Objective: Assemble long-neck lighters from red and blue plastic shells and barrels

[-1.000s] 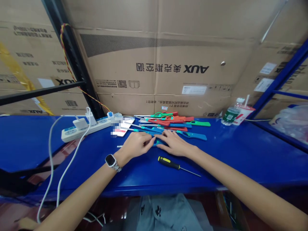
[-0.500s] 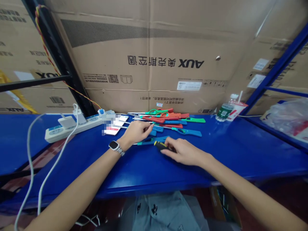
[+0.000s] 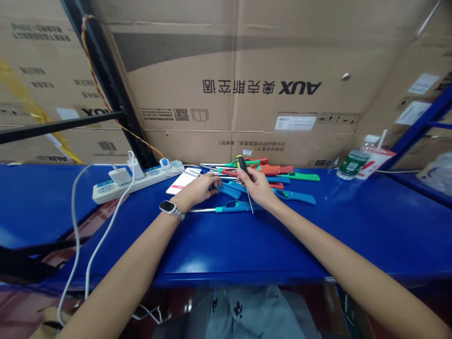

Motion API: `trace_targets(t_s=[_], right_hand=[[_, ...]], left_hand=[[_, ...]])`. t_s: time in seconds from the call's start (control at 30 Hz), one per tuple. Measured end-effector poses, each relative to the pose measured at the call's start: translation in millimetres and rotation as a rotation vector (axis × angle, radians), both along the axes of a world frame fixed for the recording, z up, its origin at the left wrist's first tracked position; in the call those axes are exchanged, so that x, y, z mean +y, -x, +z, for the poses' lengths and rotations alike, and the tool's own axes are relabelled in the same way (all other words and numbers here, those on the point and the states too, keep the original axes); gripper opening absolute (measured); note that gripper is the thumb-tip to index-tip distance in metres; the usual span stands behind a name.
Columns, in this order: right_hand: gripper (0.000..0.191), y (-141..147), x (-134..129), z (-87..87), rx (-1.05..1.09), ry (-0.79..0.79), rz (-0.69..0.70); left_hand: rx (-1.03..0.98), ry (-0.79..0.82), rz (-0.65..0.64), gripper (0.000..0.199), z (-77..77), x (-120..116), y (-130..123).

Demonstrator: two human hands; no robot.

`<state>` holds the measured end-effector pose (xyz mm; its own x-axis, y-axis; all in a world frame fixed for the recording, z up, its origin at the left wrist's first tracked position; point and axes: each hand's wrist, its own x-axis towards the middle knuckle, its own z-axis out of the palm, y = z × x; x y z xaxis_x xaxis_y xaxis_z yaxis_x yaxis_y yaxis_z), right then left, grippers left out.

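Note:
My right hand [image 3: 259,187] grips a screwdriver [image 3: 242,164] by its black and yellow handle, which tilts up while the thin metal shaft points down toward the table. My left hand [image 3: 200,189], wearing a watch, has its fingers curled at the front end of a blue long-necked lighter [image 3: 230,190]; the fingers partly hide the grip. Closer to me, another blue lighter [image 3: 233,206] with a metal tube lies flat below both hands. Behind them is a pile of red, green and blue lighters, including a green one [image 3: 303,176] and a blue one [image 3: 298,197] at its right.
A white phone [image 3: 181,181] lies left of the pile, beside a power strip [image 3: 106,192] with chargers and white cables. A water bottle [image 3: 351,162] and a paper cup [image 3: 374,162] stand at back right. A cardboard box [image 3: 226,113] backs the blue table [image 3: 240,249].
My right hand has lifted and moved toward the pile, turning the screwdriver so its shaft points down. My left hand stays by the blue lighter. The view has shifted left.

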<state>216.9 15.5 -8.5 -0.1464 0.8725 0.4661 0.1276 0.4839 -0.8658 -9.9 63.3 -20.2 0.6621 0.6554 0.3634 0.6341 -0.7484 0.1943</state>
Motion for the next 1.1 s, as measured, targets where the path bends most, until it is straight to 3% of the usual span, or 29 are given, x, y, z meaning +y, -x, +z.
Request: trace_targets(t_s=[0.2, 0.37, 0.6, 1.1], right_hand=[[0.053, -4, -6, -5.4, 0.137, 0.158, 0.023], [0.050, 5, -3, -13.6, 0.146, 0.085, 0.082], [0.043, 13, 6, -28.1, 0.086, 0.102, 0.051], [0.045, -4, -2, -23.0, 0.122, 0.150, 0.008]], left_hand=[[-0.107, -0.016, -0.030, 0.010, -3.8, 2, -12], [-0.232, 0.043, -0.002, 0.027, -1.8, -1, -7], [-0.334, 0.100, 0.074, 0.019, 2.3, -4, 4], [-0.280, 0.255, -0.002, 0.012, 1.5, -12, -4]])
